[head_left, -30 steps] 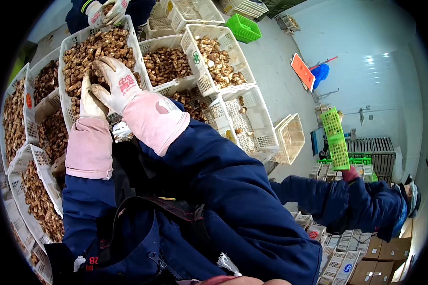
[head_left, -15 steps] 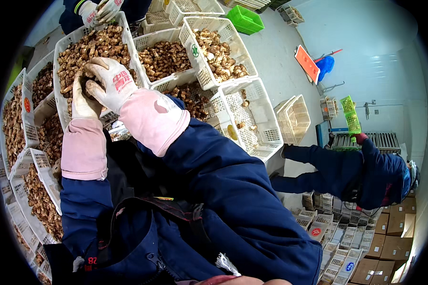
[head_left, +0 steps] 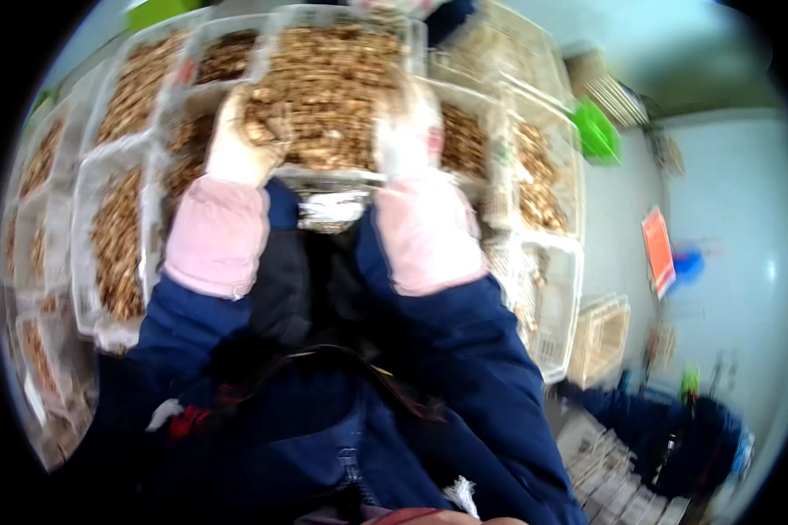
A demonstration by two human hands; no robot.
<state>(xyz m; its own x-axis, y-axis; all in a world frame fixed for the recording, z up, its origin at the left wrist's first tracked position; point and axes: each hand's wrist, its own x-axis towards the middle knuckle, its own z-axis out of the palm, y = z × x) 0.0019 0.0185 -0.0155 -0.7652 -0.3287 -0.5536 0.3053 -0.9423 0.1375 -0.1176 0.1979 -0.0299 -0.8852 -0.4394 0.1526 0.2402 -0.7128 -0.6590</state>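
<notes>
Brown, lumpy, mushroom-like pieces (head_left: 337,96) fill a white perforated crate (head_left: 346,174) in front of me. My left hand (head_left: 243,140), in a whitish glove under a pink cuff, is at the crate's left side. Its fingers are curled, with something brown in their bend that blur keeps me from naming. At the crate's right side is my right hand (head_left: 410,131), gloved the same way. Motion smears its fingers, so neither their pose nor anything in them can be made out.
More crates of brown pieces stand left (head_left: 116,245) and right (head_left: 538,175). A shiny silvery thing (head_left: 333,210) lies below the middle crate. Green crates (head_left: 595,131) are stacked at far right. Another person (head_left: 674,437) is at lower right; someone's hands show at the top.
The view has swung, and the crates now sit further right in it. My hands, close together before over the pieces, are now apart at the crate's two sides.
</notes>
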